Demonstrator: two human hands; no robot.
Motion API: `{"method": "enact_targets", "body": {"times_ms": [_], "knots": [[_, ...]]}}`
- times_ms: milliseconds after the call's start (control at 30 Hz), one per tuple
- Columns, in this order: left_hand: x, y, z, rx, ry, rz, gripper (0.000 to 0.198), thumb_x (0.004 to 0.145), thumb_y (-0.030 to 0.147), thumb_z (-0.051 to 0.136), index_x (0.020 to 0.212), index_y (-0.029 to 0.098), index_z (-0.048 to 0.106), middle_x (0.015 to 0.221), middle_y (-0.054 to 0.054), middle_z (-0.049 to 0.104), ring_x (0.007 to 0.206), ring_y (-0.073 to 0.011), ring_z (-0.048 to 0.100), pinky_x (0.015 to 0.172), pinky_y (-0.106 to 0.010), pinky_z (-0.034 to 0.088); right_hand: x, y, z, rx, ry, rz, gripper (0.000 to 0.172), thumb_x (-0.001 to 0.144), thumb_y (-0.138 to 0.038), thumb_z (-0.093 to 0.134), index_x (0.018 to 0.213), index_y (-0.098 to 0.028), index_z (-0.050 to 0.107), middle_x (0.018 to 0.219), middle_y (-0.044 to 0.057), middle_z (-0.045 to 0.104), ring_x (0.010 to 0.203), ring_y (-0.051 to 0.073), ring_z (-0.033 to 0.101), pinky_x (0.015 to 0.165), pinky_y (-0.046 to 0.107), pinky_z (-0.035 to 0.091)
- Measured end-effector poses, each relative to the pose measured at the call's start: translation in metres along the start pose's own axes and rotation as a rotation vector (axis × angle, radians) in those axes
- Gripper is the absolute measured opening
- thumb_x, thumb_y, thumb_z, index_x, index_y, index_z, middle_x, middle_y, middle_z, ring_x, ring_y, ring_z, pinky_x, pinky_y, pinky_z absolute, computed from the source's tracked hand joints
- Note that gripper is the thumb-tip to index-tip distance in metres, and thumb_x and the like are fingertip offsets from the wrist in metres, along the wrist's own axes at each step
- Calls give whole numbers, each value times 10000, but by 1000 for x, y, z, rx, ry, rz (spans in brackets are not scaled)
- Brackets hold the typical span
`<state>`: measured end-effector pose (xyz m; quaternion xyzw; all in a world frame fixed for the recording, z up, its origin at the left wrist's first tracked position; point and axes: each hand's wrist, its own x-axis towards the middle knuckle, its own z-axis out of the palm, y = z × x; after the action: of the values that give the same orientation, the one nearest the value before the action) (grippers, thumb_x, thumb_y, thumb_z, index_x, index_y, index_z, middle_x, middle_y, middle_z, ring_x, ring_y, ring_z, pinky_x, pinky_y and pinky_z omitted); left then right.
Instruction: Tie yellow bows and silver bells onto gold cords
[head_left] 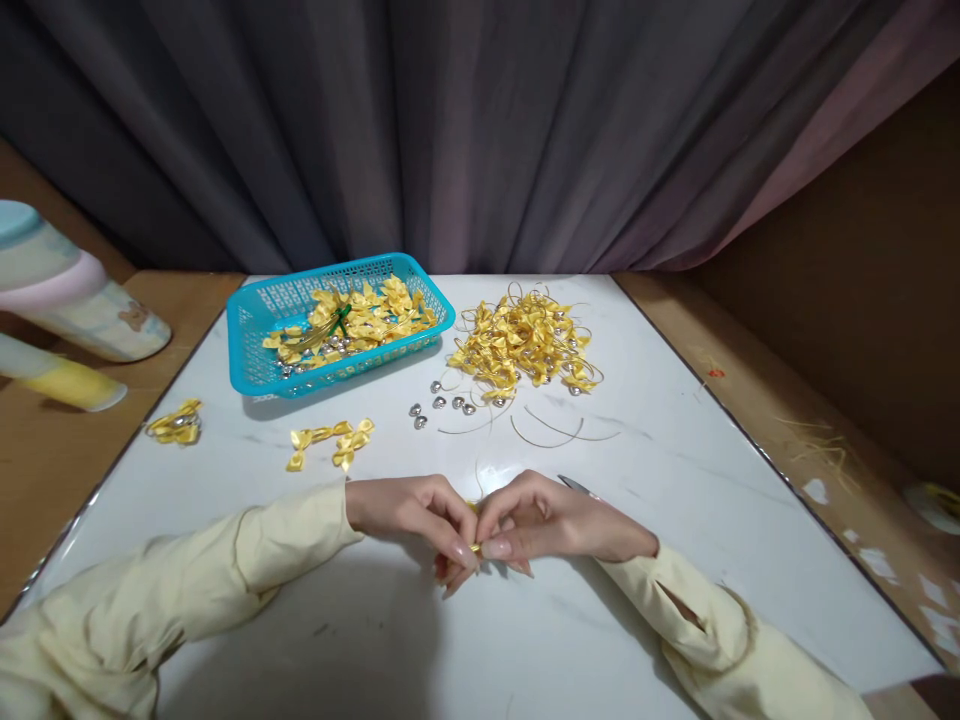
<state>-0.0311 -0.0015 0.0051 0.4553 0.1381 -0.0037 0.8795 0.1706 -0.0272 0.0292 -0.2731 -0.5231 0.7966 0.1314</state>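
Observation:
My left hand (431, 518) and my right hand (540, 520) meet at the front middle of the table, both closed in a pinch. Between their fingertips is a yellow ribbon bow (475, 548), mostly hidden by the fingers. A thin gold cord (478, 478) sticks up behind them. The pointed metal blade (576, 487) of a tool shows behind my right hand, its other end covered. Left of my hands lie several loose yellow bows (343, 443). Beyond them are several small silver heart-like charms (439, 402) and loose cut cords (547, 440).
A turquoise plastic basket (341, 378) holds yellow bows and silver pieces. To its right is a heap of corded bows (525, 340). A small bow bundle (180, 424) lies at the left table edge. Tumblers (97, 300) stand far left; paper scraps (876, 563) lie right.

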Motion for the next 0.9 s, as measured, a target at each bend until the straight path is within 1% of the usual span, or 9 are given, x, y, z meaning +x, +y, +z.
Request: {"method": "enact_targets", "body": {"times_ms": [133,233,300,400,467,533,633,767,900], "knots": [[0,0,0,16,1,-18,197,731,313,685,677,124,663,607,-30,643,566,-114,574,568,-213,444,-2,-2,3,-123,1,-19,244,790,-315,613,835,-80,662,603,0,532,507,55,441,468,177,362],[1,1,1,21,0,-27,222,732,333,682,682,119,648,632,-41,652,559,-114,566,556,-218,438,-2,1,2,-87,-26,-10,248,787,-315,614,843,-79,662,685,33,578,529,60,464,490,189,392],[1,1,1,23,0,-24,245,744,350,666,695,111,641,664,-58,666,524,-101,539,499,-207,400,-1,3,1,-43,-41,-16,231,786,-291,617,844,-74,667,693,38,586,531,62,473,499,194,403],[1,1,2,20,9,1,260,761,358,645,731,100,642,700,-79,683,451,-71,471,407,-195,298,-1,4,-3,-2,-50,-34,200,788,-251,614,832,-67,678,632,18,566,514,61,471,494,192,391],[1,0,3,26,37,5,243,761,343,649,757,100,646,699,-80,688,436,-64,457,386,-190,260,-1,4,-5,27,-47,-30,185,785,-234,618,812,-63,681,596,8,556,494,59,470,487,191,385],[1,-1,4,44,76,7,214,757,316,661,765,102,649,686,-76,691,441,-65,468,390,-186,272,0,4,-6,63,-33,-20,165,771,-215,629,791,-59,680,578,6,560,476,59,474,480,191,387],[1,-3,4,52,127,41,197,756,296,665,749,99,656,664,-71,691,423,-61,473,413,-192,334,1,4,-6,112,-14,-11,139,753,-190,641,773,-59,681,595,15,587,462,59,482,469,193,398],[2,-4,2,51,139,67,192,758,280,664,733,90,660,648,-71,686,410,-59,482,421,-192,373,1,4,-6,107,-15,-5,150,755,-189,642,798,-51,683,576,9,579,460,58,488,465,186,401],[2,-2,3,28,142,87,186,745,268,676,700,89,655,624,-66,680,401,-57,469,424,-197,388,-2,2,-9,90,-12,5,195,755,-222,654,855,-56,678,546,-2,561,476,67,504,473,188,417]]}}
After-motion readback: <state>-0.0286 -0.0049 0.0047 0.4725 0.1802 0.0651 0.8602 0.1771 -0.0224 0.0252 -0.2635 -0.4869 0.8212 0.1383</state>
